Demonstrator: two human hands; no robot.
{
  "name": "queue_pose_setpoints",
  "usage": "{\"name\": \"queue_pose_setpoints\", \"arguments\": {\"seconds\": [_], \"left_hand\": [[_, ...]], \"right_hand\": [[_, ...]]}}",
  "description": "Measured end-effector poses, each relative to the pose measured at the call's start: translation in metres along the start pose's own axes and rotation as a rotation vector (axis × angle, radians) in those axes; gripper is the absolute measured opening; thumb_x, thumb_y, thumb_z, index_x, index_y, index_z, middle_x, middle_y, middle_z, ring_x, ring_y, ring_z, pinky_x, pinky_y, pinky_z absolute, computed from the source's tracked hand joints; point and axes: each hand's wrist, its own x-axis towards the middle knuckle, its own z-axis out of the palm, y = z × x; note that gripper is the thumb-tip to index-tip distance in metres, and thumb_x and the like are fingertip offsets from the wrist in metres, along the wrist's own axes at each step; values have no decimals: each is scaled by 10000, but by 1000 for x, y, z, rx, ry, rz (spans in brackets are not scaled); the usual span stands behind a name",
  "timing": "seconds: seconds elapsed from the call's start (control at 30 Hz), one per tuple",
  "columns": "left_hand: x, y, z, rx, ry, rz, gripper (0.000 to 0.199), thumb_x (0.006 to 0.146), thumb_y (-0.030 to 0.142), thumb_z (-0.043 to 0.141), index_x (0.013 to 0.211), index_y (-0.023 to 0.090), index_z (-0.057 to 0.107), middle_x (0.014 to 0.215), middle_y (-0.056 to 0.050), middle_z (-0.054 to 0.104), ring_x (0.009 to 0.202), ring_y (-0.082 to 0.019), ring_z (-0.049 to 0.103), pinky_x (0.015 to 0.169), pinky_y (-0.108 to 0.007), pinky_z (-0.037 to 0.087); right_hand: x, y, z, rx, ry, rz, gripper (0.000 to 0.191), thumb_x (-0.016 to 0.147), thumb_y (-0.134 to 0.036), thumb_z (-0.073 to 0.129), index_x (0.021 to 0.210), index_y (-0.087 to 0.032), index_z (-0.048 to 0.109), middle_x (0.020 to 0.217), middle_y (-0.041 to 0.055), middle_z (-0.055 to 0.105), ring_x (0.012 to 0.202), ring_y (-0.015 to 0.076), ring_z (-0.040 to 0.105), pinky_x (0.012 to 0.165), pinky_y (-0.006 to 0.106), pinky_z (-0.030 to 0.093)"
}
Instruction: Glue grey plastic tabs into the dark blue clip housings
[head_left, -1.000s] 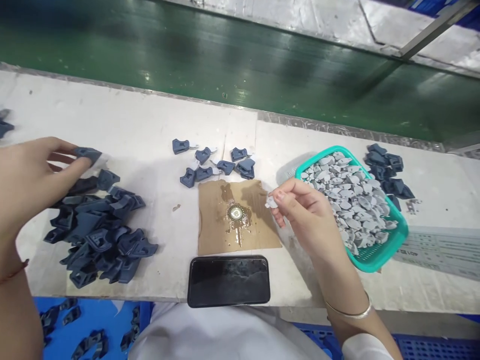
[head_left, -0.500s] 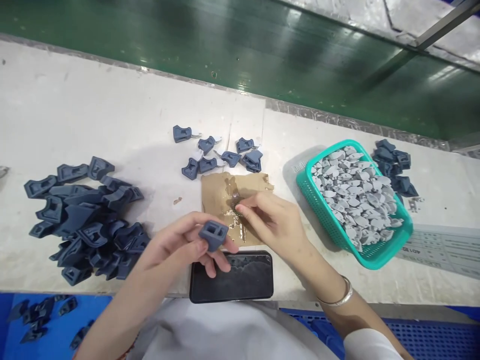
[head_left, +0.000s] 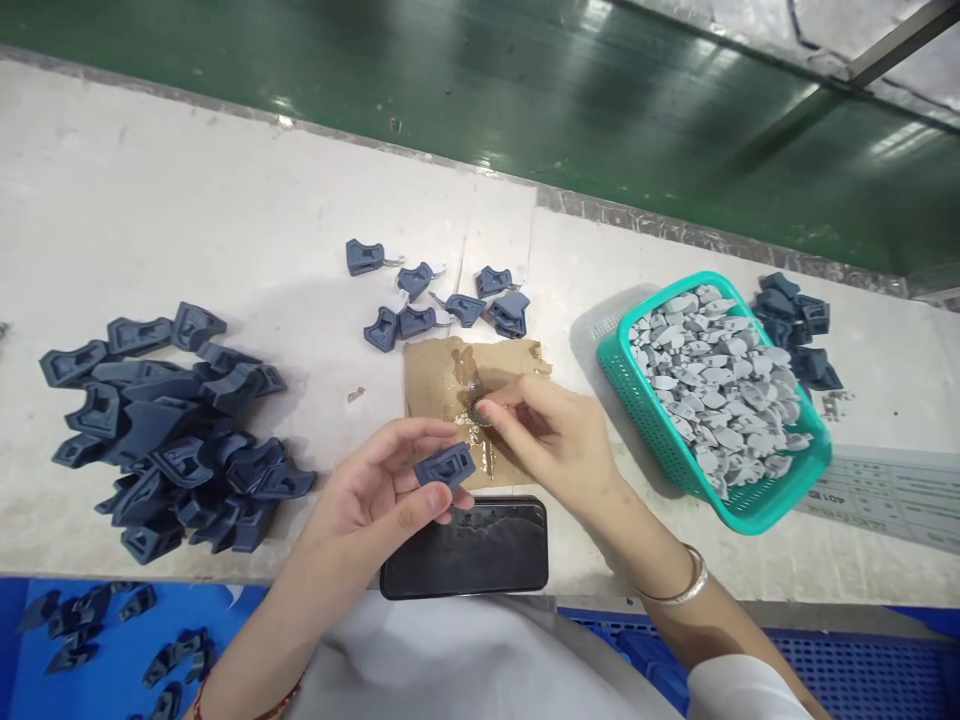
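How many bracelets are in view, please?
2: a silver metal bangle on the right wrist and a thin red bracelet on the left wrist, partly out of frame. Others may be hidden.

Near your edge of the pale surface [head_left: 187, 200], you have a black phone [head_left: 469, 550] lying flat, its screen dark. To your right lies a printed sheet [head_left: 892, 497] with green markings. A small brown scrap [head_left: 355, 394] sits left of centre. Beyond the far edge you see a glossy green strip [head_left: 450, 90]; a metal bar [head_left: 900, 45] slants at upper right. Blue perforated plastic [head_left: 840, 665] shows below, to your right.
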Motion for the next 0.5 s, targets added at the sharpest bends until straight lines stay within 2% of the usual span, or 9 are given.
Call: {"name": "queue_pose_setpoints", "arguments": {"seconds": [0.1,0.2,0.27,0.33,0.43,0.5], "left_hand": [[7,-7,-5,101,-16,54,280,877,350,856,1142,278,801,927,-10,771,759,-120,711,713,-191,583],[14,-13,-7,171,-34,141,184,899,304,830,1060,254,754,1131,-26,774,898,-135,731,730,-182,582],[17,-14,-6,158,-45,156,175,920,291,809,1028,249,678,1174,-26,777,979,-148,748,791,-198,601],[18,-14,-4,126,-68,126,227,924,289,807,996,249,596,1090,-5,790,880,-124,759,742,-186,603],[20,-11,-1,100,-96,64,296,901,262,828,978,249,543,948,49,750,650,-66,701,573,-137,547],[21,-8,0,66,-108,42,322,872,255,855,993,251,557,904,66,705,647,-73,700,547,-137,550]], "right_hand": [[1,-3,-1,313,95,225,223,976,-321,725,797,-199,673,627,-38,623,549,94,526,536,230,418],[3,-4,-3,545,147,365,263,908,-377,800,763,-190,686,588,-37,626,514,79,511,494,204,407],[5,-3,-4,664,145,452,310,864,-426,842,744,-190,679,554,-43,619,467,67,485,446,185,377],[5,-2,-4,752,140,515,347,825,-462,874,741,-191,674,544,-46,623,439,58,474,420,170,365],[5,-2,-3,806,131,548,377,794,-477,900,728,-187,670,536,-49,622,428,47,473,417,156,365],[5,-1,-2,820,128,560,386,787,-476,907,716,-185,664,533,-50,618,427,44,474,417,152,366]]}}
